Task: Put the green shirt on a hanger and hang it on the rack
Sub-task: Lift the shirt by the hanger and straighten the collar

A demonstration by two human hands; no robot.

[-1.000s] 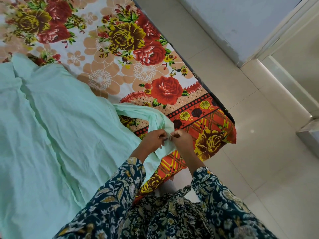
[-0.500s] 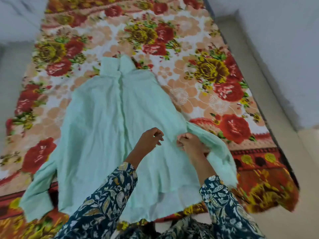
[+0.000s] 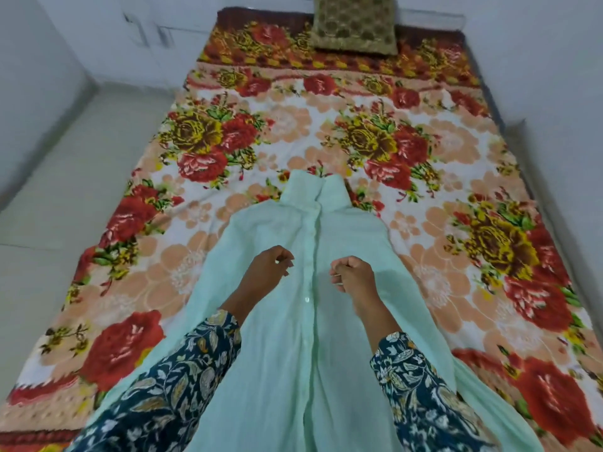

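Pale walls and a light tiled floor frame a low bed spread with a plush floral blanket, thick with red and mustard roses on a cream and peach ground; the green shirt lies flat on it, face up, running down the middle of the bed from its collar towards the near edge. Its cloth is a thin, pale mint weave, faintly creased and slightly sheer; the collar stands folded at the far end; a straight button placket runs down the centre, closed, with a small pearly button showing between the two wrists; the body flares wider towards the viewer.

Both hands are over the chest of the shirt, one on each side of the placket; the left hand has its fingers curled in towards the thumb, with nothing seen in it; the right hand is drawn into a loose fist, knuckles up, also with nothing visibly held; whether either touches the cloth cannot be told. Dark blue sleeves printed with pale leaves cover both forearms.

At the head of the bed rests a square cushion in olive and gold brocade.
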